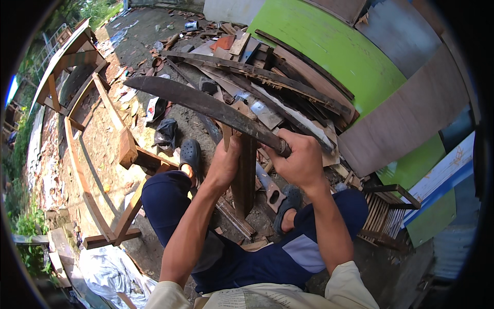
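My right hand (301,159) grips the handle of a long, dark, curved machete (206,105), whose blade reaches up and left across the view. My left hand (225,165) holds the top of an upright dark wooden board (243,175) that stands on the ground between my knees. The blade crosses just above the board's top end. I am seated in dark blue shorts, with dark clogs (191,154) on my feet.
A heap of scrap boards and planks (267,77) lies ahead. A handsaw (270,188) rests on the ground by my right foot. Wooden frames (82,170) lie on the dirt at left, a slatted crate (383,216) stands at right, green and brown panels (360,67) behind.
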The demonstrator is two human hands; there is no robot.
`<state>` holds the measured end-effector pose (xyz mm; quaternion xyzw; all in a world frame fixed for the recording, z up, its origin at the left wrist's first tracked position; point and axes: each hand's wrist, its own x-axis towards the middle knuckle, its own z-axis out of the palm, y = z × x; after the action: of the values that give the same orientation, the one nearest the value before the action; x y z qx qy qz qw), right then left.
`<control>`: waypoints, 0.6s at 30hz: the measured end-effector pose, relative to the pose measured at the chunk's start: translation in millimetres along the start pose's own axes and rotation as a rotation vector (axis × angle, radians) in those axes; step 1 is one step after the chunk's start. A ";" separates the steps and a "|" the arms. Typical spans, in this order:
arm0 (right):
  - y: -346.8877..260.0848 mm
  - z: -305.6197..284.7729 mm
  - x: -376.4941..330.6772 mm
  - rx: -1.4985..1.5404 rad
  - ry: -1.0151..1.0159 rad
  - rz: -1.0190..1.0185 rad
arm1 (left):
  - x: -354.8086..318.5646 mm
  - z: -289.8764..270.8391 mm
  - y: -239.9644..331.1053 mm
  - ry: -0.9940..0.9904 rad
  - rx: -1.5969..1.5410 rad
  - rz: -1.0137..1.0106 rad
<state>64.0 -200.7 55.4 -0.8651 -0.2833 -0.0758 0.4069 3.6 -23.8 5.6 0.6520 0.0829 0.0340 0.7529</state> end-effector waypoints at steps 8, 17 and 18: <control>2.6 0.8 -3.9 -0.076 -0.065 -0.045 | -0.8 1.5 -5.4 0.040 0.130 0.110; 10.2 8.2 -8.8 -0.019 -0.050 -0.067 | 6.4 -1.4 -23.0 -0.057 0.084 0.237; 11.9 9.9 -9.5 0.018 -0.028 -0.073 | 4.8 -0.1 -21.4 -0.079 0.076 0.256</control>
<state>61.8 -203.4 37.6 -0.8516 -0.3209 -0.0759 0.4074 7.1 -26.2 -15.9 0.6863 -0.0294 0.1010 0.7197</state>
